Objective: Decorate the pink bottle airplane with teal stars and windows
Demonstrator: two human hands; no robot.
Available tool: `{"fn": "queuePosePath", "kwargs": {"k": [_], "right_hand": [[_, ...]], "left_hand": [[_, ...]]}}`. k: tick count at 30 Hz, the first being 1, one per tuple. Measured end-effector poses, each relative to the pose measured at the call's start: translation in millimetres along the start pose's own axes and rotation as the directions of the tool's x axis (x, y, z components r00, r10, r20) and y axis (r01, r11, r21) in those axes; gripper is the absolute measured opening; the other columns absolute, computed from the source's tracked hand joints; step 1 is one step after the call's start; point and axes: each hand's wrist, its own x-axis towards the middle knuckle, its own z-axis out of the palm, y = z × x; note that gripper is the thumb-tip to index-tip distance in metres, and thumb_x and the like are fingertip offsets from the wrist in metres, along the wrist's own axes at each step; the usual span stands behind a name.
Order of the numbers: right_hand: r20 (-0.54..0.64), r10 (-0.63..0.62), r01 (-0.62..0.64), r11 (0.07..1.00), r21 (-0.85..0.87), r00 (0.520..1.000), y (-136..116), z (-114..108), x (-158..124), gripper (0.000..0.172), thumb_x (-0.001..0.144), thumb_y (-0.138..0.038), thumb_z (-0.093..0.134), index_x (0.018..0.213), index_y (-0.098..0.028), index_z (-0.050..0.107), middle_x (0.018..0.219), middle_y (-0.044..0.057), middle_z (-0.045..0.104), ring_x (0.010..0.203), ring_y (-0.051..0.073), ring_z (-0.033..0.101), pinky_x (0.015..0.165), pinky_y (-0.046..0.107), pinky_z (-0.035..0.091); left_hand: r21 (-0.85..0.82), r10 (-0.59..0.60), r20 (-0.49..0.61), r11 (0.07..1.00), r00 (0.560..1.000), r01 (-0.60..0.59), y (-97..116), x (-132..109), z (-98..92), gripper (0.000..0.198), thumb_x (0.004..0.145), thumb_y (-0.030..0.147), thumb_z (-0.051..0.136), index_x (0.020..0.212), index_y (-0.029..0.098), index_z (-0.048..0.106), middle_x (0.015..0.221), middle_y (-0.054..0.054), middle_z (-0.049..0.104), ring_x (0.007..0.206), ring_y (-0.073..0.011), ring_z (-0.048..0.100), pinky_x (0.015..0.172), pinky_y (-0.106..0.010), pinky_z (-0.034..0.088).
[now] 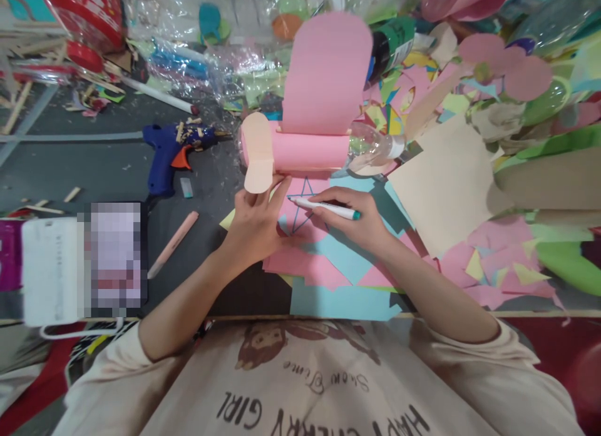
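So in the head view, the right hand [359, 214] has a white teal-ended marker [335, 207] pinched at a blue star [304, 214] on pink paper [323, 184], right below the chest-side edge of a pink paper wrap [310, 151]. Left hand [256, 220] is spread, probably to stop the sheet sliding. Clear plastic bottle [369, 142] pokes out of the wrap; can't tell what's inside, same with the red-capped container [89, 26].

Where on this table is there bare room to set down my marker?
The dark table shows bare between the blue glue gun and your left hand, and between the clear strip and phone, bar wood bits at left. It's crowded on the right, with paper scraps, and at far middle, with plastic packaging.
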Motion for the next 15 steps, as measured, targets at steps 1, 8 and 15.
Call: {"fn": "queuePosePath", "kwargs": {"k": [1,8,15], "right_hand": [[0.003,0.007,-0.007,1.0,-0.009,1.0,-1.0,-1.2,0.0,0.018,0.086,-0.034,0.069,0.092,-0.019,0.078,0.088,0.005,0.078,0.077,0.017,0.07,0.069,0.029,0.053],[0.086,0.054,-0.052,0.998,-0.024,0.995,-9.1,-14.9,0.1,0.013,0.085,-0.031,0.068,0.083,-0.019,0.075,0.081,0.004,0.076,0.073,0.017,0.067,0.068,0.029,0.053],[0.166,0.145,-0.152,0.988,0.029,0.975,-11.2,-29.0,-0.2,0.018,0.084,-0.036,0.071,0.078,-0.019,0.073,0.078,0.004,0.074,0.072,0.016,0.066,0.069,0.029,0.053]], "left_hand": [[0.005,0.001,-0.001,1.0,1.0,-0.001,-0.1,-0.1,-0.1,0.087,0.083,0.061,0.063,0.147,0.008,0.037,0.147,-0.027,0.049,0.138,-0.0412,0.045,0.104,-0.048,0.035],[0.004,0.016,0.001,1.0,1.0,-0.016,-1.1,-0.8,-1.6,0.09,0.082,0.06,0.065,0.151,0.01,0.034,0.147,-0.026,0.05,0.138,-0.0401,0.046,0.106,-0.048,0.034],[0.011,0.024,0.001,1.0,1.0,-0.024,-1.9,-0.1,-0.9,0.093,0.08,0.06,0.068,0.15,0.008,0.036,0.146,-0.027,0.049,0.137,-0.0418,0.045,0.106,-0.051,0.034]]}}
